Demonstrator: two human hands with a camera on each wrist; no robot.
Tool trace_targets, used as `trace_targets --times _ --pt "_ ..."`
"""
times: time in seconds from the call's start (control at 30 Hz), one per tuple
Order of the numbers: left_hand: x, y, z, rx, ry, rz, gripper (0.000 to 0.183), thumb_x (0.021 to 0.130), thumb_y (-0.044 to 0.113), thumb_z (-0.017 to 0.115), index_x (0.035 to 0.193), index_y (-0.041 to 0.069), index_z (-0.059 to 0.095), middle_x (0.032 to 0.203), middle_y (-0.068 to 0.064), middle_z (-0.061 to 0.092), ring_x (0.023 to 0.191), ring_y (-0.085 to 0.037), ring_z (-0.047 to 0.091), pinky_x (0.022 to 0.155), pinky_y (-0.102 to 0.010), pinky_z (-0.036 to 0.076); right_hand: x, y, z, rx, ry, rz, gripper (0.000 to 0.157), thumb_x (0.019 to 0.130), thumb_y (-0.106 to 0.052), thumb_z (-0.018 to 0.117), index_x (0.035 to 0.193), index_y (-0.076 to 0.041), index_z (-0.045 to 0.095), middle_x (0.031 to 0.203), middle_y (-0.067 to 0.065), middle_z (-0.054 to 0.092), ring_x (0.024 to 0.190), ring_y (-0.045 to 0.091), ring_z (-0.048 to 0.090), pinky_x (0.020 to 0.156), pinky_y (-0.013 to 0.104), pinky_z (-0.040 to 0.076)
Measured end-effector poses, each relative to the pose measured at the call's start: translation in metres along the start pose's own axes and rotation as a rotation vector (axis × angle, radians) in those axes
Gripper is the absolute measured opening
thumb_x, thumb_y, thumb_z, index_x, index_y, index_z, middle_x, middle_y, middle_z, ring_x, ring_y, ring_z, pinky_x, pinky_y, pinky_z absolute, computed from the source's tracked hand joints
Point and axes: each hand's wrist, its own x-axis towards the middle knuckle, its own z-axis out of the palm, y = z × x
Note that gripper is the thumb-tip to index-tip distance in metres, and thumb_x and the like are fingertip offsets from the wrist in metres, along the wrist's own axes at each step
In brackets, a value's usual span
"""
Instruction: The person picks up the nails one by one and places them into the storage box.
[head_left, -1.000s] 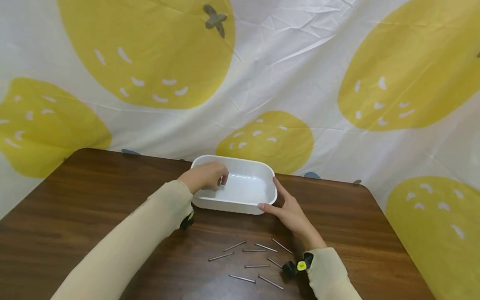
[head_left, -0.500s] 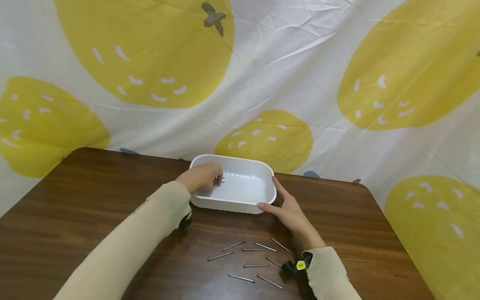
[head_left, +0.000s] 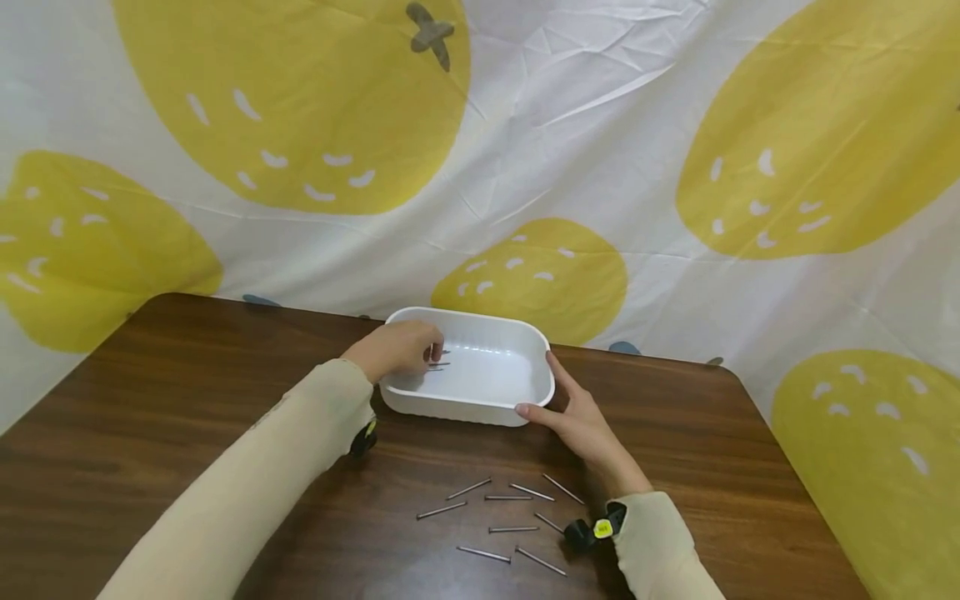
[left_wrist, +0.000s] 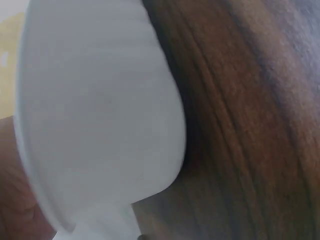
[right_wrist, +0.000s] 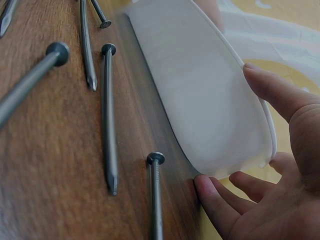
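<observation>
A white rounded rectangular plastic tray [head_left: 487, 414] sits near the table's far edge. My left hand [head_left: 397, 346] reaches over its left end, fingers bent down inside beside a few nails [head_left: 437, 367]. Whether the fingertips pinch a nail is hidden by the hand. In the left wrist view, the tray's outer wall [left_wrist: 100, 110] covers most of that hand. My right hand [head_left: 577, 421] holds the tray's right end, thumb on the near rim and fingers round the end wall, as the right wrist view also shows.
Several loose steel nails [head_left: 483, 554] lie scattered on the brown wooden table [head_left: 187, 400], in front of the tray and by the right wrist. A white cloth with yellow fruit shapes [head_left: 525, 267] hangs just behind the table's back edge.
Inside the tray, my left hand has shifted slightly left, and more of the nails beside its fingers show. My right hand keeps its hold, and the nails on the table lie as before.
</observation>
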Motion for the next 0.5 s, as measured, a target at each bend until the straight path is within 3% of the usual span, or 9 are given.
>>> trace_targets --times 0.23,0.5 --pt "-0.016 0.006 -0.014 -0.019 0.115 0.038 0.008 0.092 0.012 0.065 0.097 0.011 0.071 0.092 -0.003 0.067 0.086 -0.018 0.059 0.081 -0.035 0.050 0.000 0.000 0.001 -0.009 -0.001 0.002 0.099 0.084 -0.027 0.081 0.162 -0.023 0.021 0.169 0.007 0.023 0.157 0.030 0.015 0.126 0.059 0.008" --pt "-0.038 0.018 -0.021 -0.082 0.222 0.090 0.012 0.092 0.010 0.063 0.099 0.011 0.073 0.092 -0.001 0.071 0.084 -0.016 0.062 0.079 -0.034 0.052 0.000 0.000 0.000 -0.016 -0.003 -0.002 0.098 0.085 -0.027 0.080 0.163 -0.022 0.020 0.169 0.008 0.023 0.157 0.030 0.017 0.126 0.058 0.009"
